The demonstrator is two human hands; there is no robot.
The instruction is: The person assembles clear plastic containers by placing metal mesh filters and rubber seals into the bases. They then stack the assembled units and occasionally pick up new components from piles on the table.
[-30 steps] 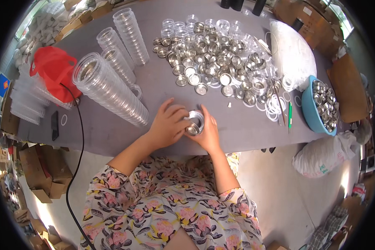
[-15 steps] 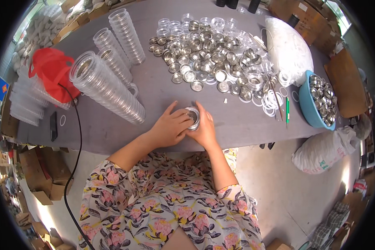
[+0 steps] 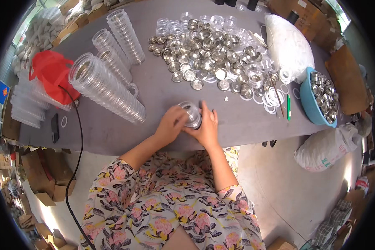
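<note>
Between my two hands, just above the near part of the grey table, is a round clear plastic container (image 3: 191, 111), tilted, with a darker metallic edge low on its right side. My right hand (image 3: 206, 130) wraps the container's right and near side, the thumb below it and the fingers pointing away from me. At its left side my left hand (image 3: 171, 125) has its fingers bent against the wall; the fingertips are partly hidden. To the left lean tall stacks of similar clear containers (image 3: 108, 89). Further off lies a heap of small silver metal cups (image 3: 216, 54).
At the right stand a blue basin (image 3: 307, 98) of metal cups and a white bag (image 3: 289, 50). White rings (image 3: 272, 98) and a green pen-like tool (image 3: 288, 107) lie near the basin. A red bag (image 3: 52, 77) and black cable (image 3: 80, 133) are at left.
The container has tipped and more of its clear wall shows. My left hand has drawn slightly back and its fingers have bent. My right hand keeps its hold.
</note>
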